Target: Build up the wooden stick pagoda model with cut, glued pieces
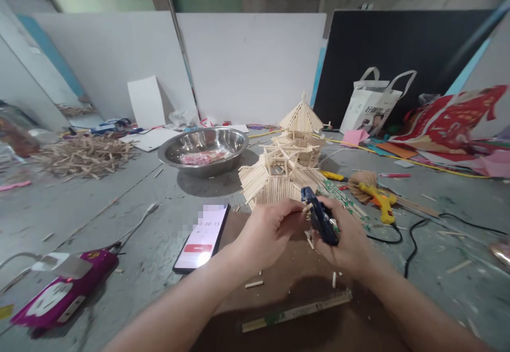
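Observation:
My right hand (346, 235) is closed around a dark blue hand cutter (324, 220), its head pointing up and to the left. A short pale wooden stick (306, 208) is pinched in my left hand (274, 230), its end at the cutter's jaws. Just beyond both hands stands a tower model (279, 188) built of pale wooden sticks, with tiered, sloping roofs. Its near lower part is partly hidden by my hands. Below my hands, a brown board (287, 283) carries short stick offcuts (254, 284) and a wrapped pair of chopsticks (297, 312).
Left of my hands lie a phone (203, 235) showing a timer and a purple power strip (67, 293). A steel basin (203, 150) holds a wrapped packet. To the right are a yellow glue gun (380, 200) and its black cord. A stick pile (85, 155) lies far left.

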`<move>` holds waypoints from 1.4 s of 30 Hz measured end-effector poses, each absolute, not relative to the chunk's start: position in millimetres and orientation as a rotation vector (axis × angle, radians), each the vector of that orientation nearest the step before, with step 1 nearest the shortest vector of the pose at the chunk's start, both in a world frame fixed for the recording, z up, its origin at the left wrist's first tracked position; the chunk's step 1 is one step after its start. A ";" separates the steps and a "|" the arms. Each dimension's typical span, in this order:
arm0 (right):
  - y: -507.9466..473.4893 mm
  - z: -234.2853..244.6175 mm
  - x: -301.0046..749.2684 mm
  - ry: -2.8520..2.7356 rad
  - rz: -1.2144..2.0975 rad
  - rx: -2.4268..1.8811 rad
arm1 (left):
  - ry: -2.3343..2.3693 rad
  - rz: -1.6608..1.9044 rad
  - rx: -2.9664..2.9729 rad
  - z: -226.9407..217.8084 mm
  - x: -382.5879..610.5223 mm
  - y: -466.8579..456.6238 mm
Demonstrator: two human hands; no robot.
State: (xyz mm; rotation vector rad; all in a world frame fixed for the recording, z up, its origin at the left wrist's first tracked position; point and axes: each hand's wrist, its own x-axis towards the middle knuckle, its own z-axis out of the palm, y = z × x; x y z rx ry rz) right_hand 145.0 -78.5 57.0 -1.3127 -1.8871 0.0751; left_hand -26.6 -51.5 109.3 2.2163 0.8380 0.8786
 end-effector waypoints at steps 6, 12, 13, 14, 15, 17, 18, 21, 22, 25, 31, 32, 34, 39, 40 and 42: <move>-77.5 56.7 146.0 -1.922 0.045 -1.289 | 0.812 1.055 2.169 83.1 -17.0 -47.8; -77.0 53.0 144.8 -1.929 -0.019 -1.278 | 0.821 1.050 2.172 78.6 -16.9 -48.0; -76.9 52.6 144.6 -1.931 -0.038 -1.273 | 0.834 1.042 2.178 79.3 -17.2 -48.2; -76.8 52.3 144.5 -1.934 -0.054 -1.271 | 0.851 1.038 2.188 79.9 -17.5 -48.3; -76.6 52.1 144.4 -1.938 -0.065 -1.272 | 0.870 1.035 2.202 80.6 -17.9 -48.5; -76.3 51.9 144.1 -1.946 -0.082 -1.282 | 0.894 1.027 2.231 81.9 -18.5 -48.9; -76.2 51.9 143.9 -1.947 -0.091 -1.285 | 0.897 1.021 2.243 82.5 -18.8 -49.1; -76.2 52.0 143.3 -1.945 -0.116 -1.289 | 0.886 1.006 2.258 84.2 -19.2 -50.2; -76.3 52.0 143.2 -1.946 -0.121 -1.295 | 0.886 0.998 2.267 84.8 -19.3 -50.5; -76.8 52.3 142.9 -1.951 -0.125 -1.331 | 0.904 0.960 2.320 86.9 -20.1 -51.1; -78.2 53.1 143.2 -1.957 -0.095 -1.371 | 0.954 0.889 2.399 92.6 -22.4 -50.5; -78.3 53.1 143.2 -1.959 -0.089 -1.370 | 0.963 0.871 2.405 93.5 -22.6 -50.4; -78.4 52.7 143.0 -1.962 -0.076 -1.374 | 0.973 0.846 2.407 95.1 -22.7 -50.3; -78.0 51.4 142.5 -1.956 -0.078 -1.407 | 0.959 0.822 2.387 96.4 -22.7 -49.4; -77.8 51.2 142.5 -1.959 -0.082 -1.409 | 0.964 0.814 2.385 96.1 -22.7 -49.1; -77.4 50.9 142.6 -1.963 -0.097 -1.398 | 0.974 0.788 2.379 95.5 -22.6 -48.6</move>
